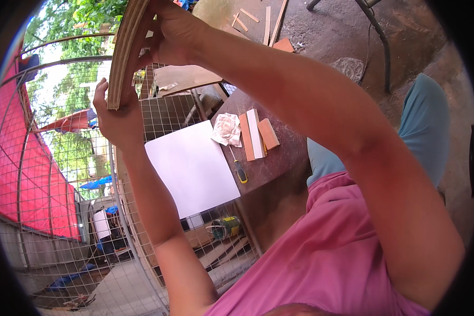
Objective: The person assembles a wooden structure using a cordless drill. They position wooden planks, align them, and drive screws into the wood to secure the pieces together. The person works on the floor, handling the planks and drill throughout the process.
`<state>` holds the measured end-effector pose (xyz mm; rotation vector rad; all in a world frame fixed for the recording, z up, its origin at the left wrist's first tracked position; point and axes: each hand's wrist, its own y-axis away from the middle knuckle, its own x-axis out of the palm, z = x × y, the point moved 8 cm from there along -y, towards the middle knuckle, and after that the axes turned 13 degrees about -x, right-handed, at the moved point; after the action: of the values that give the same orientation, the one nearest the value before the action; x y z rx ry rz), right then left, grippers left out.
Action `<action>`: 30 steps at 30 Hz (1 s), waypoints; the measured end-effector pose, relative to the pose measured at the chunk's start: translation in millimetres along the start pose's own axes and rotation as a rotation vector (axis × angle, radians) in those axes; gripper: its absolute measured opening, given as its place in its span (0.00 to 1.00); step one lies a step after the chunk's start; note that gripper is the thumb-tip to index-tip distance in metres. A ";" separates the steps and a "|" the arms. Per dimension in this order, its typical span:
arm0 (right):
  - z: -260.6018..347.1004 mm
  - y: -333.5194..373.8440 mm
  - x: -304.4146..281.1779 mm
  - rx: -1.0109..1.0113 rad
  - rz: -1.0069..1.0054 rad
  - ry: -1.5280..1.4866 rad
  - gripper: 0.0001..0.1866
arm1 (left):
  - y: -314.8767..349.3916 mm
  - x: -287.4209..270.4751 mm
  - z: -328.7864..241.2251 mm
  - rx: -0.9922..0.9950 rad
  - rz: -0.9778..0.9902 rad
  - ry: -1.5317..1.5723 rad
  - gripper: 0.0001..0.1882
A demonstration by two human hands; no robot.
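A wooden board (122,58) with a layered, plywood-like edge is raised at the upper left, seen nearly edge-on. My left hand (119,117) grips its lower end, with fingertips showing past the far side. Higher up, my right hand (176,36) holds the same board, its fingers partly hidden behind the wood. Below the hands, a large white sheet (195,168) lies on the dark table (279,158). Right of the sheet are a screwdriver (240,171) with a yellow and dark handle, a crumpled whitish cloth (227,130) and several small wood strips (247,138).
Wire mesh (163,113) runs along the left, with a red tarp (26,158) beyond it. Under the table sits a green container (226,227) beside wood scraps. More wood strips (267,26) and a dark metal stand leg (379,42) are on the floor ahead.
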<state>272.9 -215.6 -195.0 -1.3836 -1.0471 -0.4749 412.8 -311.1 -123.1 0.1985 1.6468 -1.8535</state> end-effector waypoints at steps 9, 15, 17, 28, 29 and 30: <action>1.5 -20.4 -16.2 0.214 0.260 -0.290 0.24 | -13.7 1.2 -8.6 0.016 0.051 0.085 0.22; -3.3 -19.0 -29.3 0.109 0.168 -0.172 0.32 | -15.1 2.0 -5.3 -0.006 0.040 0.132 0.19; 1.7 -14.2 -28.9 0.013 0.056 -0.131 0.45 | -14.2 6.0 -5.4 -0.056 0.070 0.119 0.21; 8.6 7.6 -24.8 0.099 0.033 0.074 0.38 | -11.0 6.6 -1.2 -0.134 0.077 0.142 0.23; 8.3 8.4 -24.5 0.122 0.033 0.112 0.39 | -10.1 6.1 -0.9 -0.136 0.071 0.122 0.23; 8.1 9.3 -24.4 0.146 0.033 0.150 0.40 | -9.3 5.9 -0.8 -0.139 0.066 0.101 0.22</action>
<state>265.7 -213.3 -221.3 -1.2152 -0.9174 -0.4617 402.8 -312.4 -118.5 0.2876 1.8087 -1.6969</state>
